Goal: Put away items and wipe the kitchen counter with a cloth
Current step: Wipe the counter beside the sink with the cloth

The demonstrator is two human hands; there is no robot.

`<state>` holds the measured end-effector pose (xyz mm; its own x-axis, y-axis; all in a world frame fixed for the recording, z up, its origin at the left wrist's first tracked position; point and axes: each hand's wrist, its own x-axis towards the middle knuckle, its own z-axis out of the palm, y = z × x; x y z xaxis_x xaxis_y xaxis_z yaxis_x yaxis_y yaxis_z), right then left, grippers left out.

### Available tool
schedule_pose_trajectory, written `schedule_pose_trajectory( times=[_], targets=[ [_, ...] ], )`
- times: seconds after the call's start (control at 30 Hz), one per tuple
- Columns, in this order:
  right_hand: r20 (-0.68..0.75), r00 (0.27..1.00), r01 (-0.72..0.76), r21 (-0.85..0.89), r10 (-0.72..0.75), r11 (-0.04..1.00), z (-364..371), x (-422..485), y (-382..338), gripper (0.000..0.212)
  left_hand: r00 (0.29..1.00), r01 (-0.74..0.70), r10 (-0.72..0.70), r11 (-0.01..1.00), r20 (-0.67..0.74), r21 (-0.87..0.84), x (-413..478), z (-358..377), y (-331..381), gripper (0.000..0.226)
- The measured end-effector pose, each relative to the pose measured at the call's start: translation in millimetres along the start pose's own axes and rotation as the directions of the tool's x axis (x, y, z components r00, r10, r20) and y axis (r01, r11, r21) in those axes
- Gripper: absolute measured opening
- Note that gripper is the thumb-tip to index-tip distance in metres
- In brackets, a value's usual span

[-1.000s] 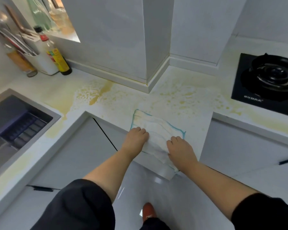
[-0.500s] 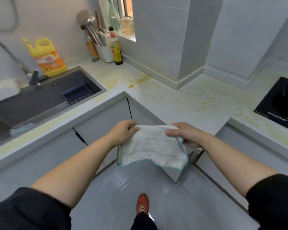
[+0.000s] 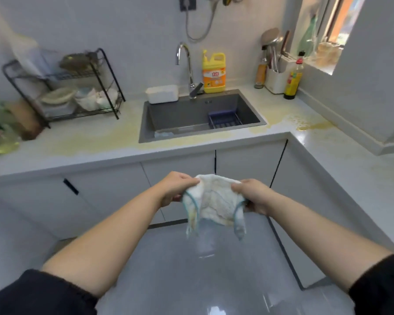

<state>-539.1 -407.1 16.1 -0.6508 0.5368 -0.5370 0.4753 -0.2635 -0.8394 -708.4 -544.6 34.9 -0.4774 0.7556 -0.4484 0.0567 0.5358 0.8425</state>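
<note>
Wiping looks far from done: the left hand (image 3: 176, 190) and right hand (image 3: 253, 196) each pinch a top edge of the cloth (image 3: 214, 201) in a closed grip, holding it in mid-air short of the tabletop (image 3: 55, 160), which shows yellow residue (image 3: 309, 126) around the sink (image 3: 180, 114).

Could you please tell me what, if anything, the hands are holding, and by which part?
Both hold the cloth: the left hand grips its upper left edge, the right hand its upper right edge.
</note>
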Motion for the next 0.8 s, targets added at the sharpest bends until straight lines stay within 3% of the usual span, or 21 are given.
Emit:
schedule_pose_trajectory(
  times=[0.07, 0.13, 0.2, 0.3, 0.37, 0.43, 0.5, 0.53, 0.67, 0.8],
  targets=[
    [0.211, 0.977, -0.062, 0.241, 0.010, 0.968, 46.0, 9.0, -14.4, 0.027, 0.993, 0.032, -0.002, 0.966, 0.115, -0.255, -18.5, -37.5, -7.1, 0.030],
    [0.401, 0.916, -0.150, 0.373, -0.013, 0.916, 88.1, 19.4, -28.0, 0.046, 0.971, 0.097, 0.011, 0.895, 0.238, -0.436, -37.2, -79.8, -18.4, 0.043],
    [0.495, 0.868, -0.181, 0.376, -0.032, 0.909, 130.8, 26.6, -41.0, 0.051, 0.958, 0.111, 0.038, 0.865, 0.284, -0.490, -57.0, -122.9, -32.6, 0.047],
    [0.570, 0.817, -0.168, 0.371, -0.081, 0.913, 203.1, 34.1, -53.7, 0.037, 0.949, 0.063, 0.102, 0.866, 0.298, -0.495, -81.1, -187.6, -64.9, 0.043],
    [0.619, 0.777, -0.130, 0.334, -0.114, 0.933, 246.4, 45.3, -57.3, 0.039, 0.968, 0.004, 0.127, 0.856, 0.217, -0.517, -89.9, -224.0, -86.1, 0.038],
    [0.636, 0.765, -0.130, 0.302, -0.098, 0.945, 285.6, 53.9, -65.1, 0.045, 0.992, -0.103, 0.124, 0.855, 0.007, -0.509, -90.6, -258.7, -103.9, 0.032],
    [0.635, 0.768, -0.170, 0.322, -0.079, 0.931, 314.5, 61.6, -74.6, 0.040, 0.968, -0.186, 0.101, 0.904, -0.230, -0.385, -84.6, -291.4, -125.7, 0.030],
    [0.627, 0.776, -0.198, 0.341, -0.066, 0.919, 325.1, 65.7, -79.6, 0.036, 0.961, -0.181, 0.101, 0.933, -0.258, -0.310, -80.5, -303.6, -135.4, 0.032],
    [0.589, 0.808, -0.217, 0.315, -0.012, 0.924, 354.5, 94.5, -101.6, 0.035, 1.000, 0.004, -0.005, 0.982, -0.006, -0.189, -63.1, -331.5, -162.2, 0.028],
    [0.591, 0.805, -0.202, 0.204, 0.044, 0.958, 371.5, 142.4, -122.0, 0.043, 0.989, 0.010, -0.050, 0.960, -0.140, -0.279, -26.4, -354.9, -174.0, 0.017]
  ],
)
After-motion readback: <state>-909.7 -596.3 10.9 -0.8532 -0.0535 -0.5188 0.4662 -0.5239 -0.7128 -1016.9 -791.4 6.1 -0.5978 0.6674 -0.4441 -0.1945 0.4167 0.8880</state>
